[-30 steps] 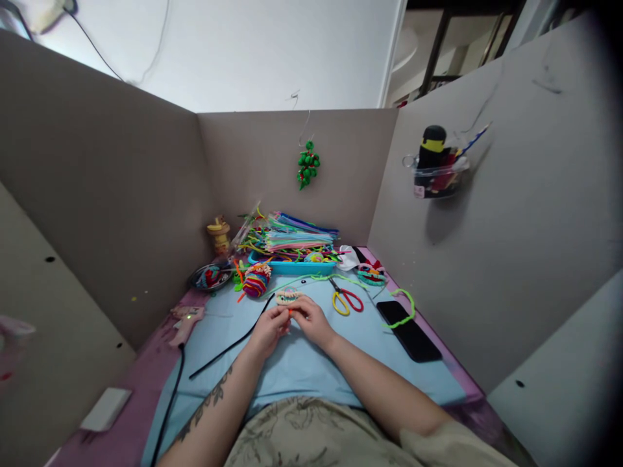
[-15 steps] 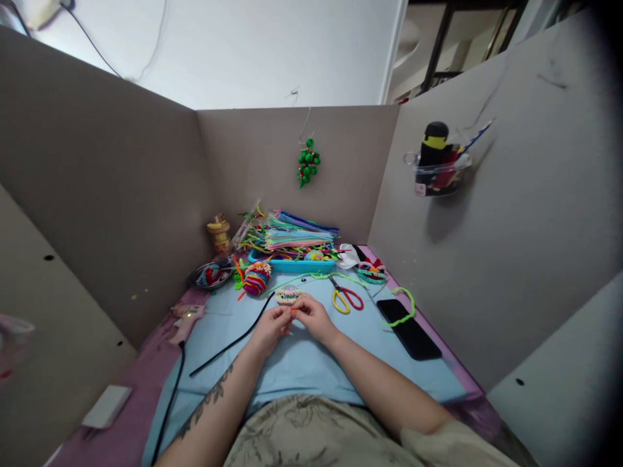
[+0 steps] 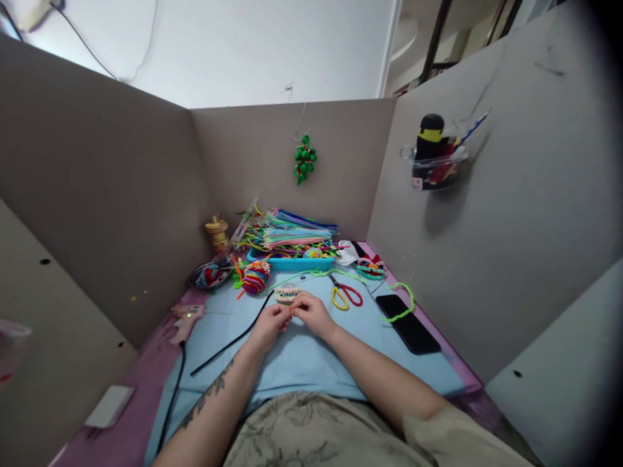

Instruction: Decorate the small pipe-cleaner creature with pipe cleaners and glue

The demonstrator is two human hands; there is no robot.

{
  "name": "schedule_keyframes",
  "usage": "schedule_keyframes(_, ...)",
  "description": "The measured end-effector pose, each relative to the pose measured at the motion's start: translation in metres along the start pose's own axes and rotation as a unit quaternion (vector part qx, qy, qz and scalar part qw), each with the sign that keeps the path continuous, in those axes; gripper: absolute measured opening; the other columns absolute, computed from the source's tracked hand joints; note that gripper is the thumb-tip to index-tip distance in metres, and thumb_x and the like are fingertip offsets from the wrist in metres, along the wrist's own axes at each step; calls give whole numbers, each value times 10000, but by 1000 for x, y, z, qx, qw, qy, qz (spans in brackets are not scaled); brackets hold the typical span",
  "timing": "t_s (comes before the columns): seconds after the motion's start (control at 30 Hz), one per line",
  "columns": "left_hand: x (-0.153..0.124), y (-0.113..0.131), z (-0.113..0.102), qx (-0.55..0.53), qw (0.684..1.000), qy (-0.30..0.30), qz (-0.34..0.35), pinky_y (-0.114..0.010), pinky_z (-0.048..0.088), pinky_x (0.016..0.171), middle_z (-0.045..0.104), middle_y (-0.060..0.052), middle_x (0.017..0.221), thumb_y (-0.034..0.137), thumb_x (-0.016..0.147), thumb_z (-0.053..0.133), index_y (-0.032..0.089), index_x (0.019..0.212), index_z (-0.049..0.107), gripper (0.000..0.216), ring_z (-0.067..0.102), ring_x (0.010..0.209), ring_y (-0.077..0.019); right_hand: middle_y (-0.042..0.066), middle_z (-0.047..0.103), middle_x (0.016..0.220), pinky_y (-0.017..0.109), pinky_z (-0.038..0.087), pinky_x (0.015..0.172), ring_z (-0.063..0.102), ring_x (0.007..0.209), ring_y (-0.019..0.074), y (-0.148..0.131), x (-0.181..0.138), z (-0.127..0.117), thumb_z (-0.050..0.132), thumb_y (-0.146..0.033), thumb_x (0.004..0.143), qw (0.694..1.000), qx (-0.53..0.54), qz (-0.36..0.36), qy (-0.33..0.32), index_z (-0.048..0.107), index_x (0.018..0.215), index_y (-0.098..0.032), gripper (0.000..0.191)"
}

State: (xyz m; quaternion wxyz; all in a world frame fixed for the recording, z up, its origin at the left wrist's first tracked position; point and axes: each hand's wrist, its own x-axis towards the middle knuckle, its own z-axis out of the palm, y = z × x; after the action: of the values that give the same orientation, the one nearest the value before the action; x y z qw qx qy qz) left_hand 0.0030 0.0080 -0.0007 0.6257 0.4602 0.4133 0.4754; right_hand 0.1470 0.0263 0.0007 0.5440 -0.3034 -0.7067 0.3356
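Grey panels [image 3: 243, 162] surround a pink counter [image 3: 150, 370] and blue cloth [image 3: 316, 366]; central tray [image 3: 302, 264] holds pipe cleaners [image 3: 299, 238]; below, left hand [image 3: 268, 325] and right hand [image 3: 316, 318] pinch an orange scrap [image 3: 291, 307].

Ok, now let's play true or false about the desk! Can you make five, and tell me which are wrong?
1. The left hand and right hand meet at a tiny orange piece. True.
2. The scissors are in the right hand. False: the scissors lie on the blue cloth.
3. Part of a bright green strip lies over the phone. True.
4. The black strip is on the right hand's side. False: the black strip is on the left hand's side.
5. The green decoration lies on the cloth. False: the green decoration hangs in front of the back panel.
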Motion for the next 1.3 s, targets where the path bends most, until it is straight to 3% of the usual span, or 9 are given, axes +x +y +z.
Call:
schedule_keyframes(0.23, 1, 1, 0, -60, 998, -20, -24, -175, 274, 424, 458, 29, 523, 352, 665, 677, 119, 651, 549, 267, 398, 455, -51, 21, 581, 734, 257, 433, 674, 538, 720, 144, -3, 1, -1, 643, -235, 725, 999, -46, 4, -15, 639, 709, -186, 52)
schedule_keyframes(0.4, 0, 4, 2, -65, 998, -7, -23, -171, 235, 414, 432, 40, 521, 380, 674, 670, 128, 650, 516, 296, 365, 446, -43, 31, 588, 825, 244, 440, 643, 545, 717, 134, -4, -2, -1, 625, -272, 746, 999, -36, 23, -19, 646, 872, -192, 151)
schedule_keyframes(0.57, 0, 1, 3, -26, 1000, -2, 6, -182, 194, 399, 404, 51, 514, 484, 696, 630, 138, 661, 495, 373, 318, 425, -38, 35, 600, 789, 261, 442, 690, 553, 757, 147, -8, -4, -1, 584, -258, 775, 999, -51, 11, -16, 647, 820, -183, 107)
schedule_keyframes(0.87, 4, -6, -2, 37, 998, -2, 46, -191, 187, 411, 373, 65, 503, 579, 698, 577, 157, 631, 445, 447, 287, 413, -39, 23, 577, 765, 228, 416, 581, 509, 640, 114, -8, -4, 0, 577, -206, 762, 998, -51, 16, -30, 633, 815, -183, 80)
schedule_keyframes(1.17, 3, -7, -4, 139, 986, 33, 84, -202, 193, 432, 382, 59, 485, 580, 717, 542, 155, 606, 468, 445, 299, 425, -57, -13, 531, 690, 208, 372, 530, 454, 574, 94, -4, -4, 1, 617, -224, 722, 996, -60, 28, -54, 587, 760, -175, 69)
schedule_keyframes(1.3, 2, -5, -3, 130, 987, 27, 95, -199, 203, 429, 384, 56, 493, 561, 737, 530, 154, 631, 485, 423, 306, 428, -58, -18, 515, 680, 208, 361, 522, 445, 569, 94, -5, -4, 1, 626, -221, 710, 996, -83, 23, -36, 572, 754, -171, 86)
